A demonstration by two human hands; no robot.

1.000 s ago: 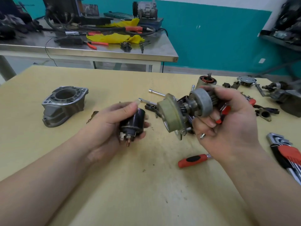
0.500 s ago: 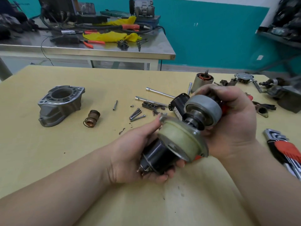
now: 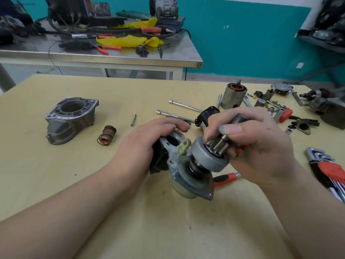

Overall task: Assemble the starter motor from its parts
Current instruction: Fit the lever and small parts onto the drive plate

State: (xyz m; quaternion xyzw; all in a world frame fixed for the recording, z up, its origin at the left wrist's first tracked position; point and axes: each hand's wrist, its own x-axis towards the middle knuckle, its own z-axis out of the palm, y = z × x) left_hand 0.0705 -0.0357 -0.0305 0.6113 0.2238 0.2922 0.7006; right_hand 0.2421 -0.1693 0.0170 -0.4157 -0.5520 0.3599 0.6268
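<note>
Above the wooden table (image 3: 56,184), my left hand (image 3: 145,144) grips a black solenoid (image 3: 158,157), pressed against the back of a metal bracket plate (image 3: 188,176) with a cream plastic disc. My right hand (image 3: 257,146) holds the grey drive clutch and its pinion gear (image 3: 211,156), which stick out of that plate on a shaft. A cream shift-lever fork (image 3: 183,146) shows beside the clutch. On the table lie the aluminium nose housing (image 3: 69,118) at the left, a brass plunger with spring (image 3: 107,135), the armature (image 3: 233,96) and a black motor casing (image 3: 207,114) behind my hands.
Long through-bolts (image 3: 184,105) and a short pin (image 3: 133,120) lie mid-table. A red-handled screwdriver (image 3: 225,178) lies under my right hand. A hex key set (image 3: 328,171) sits at the right edge, with sockets and small parts at the far right. A cluttered steel bench (image 3: 112,53) stands behind.
My left hand brought the solenoid up against the bracket plate. The assembly has tilted so that the pinion points up and toward me, and my right hand's grip has shifted onto the pinion.
</note>
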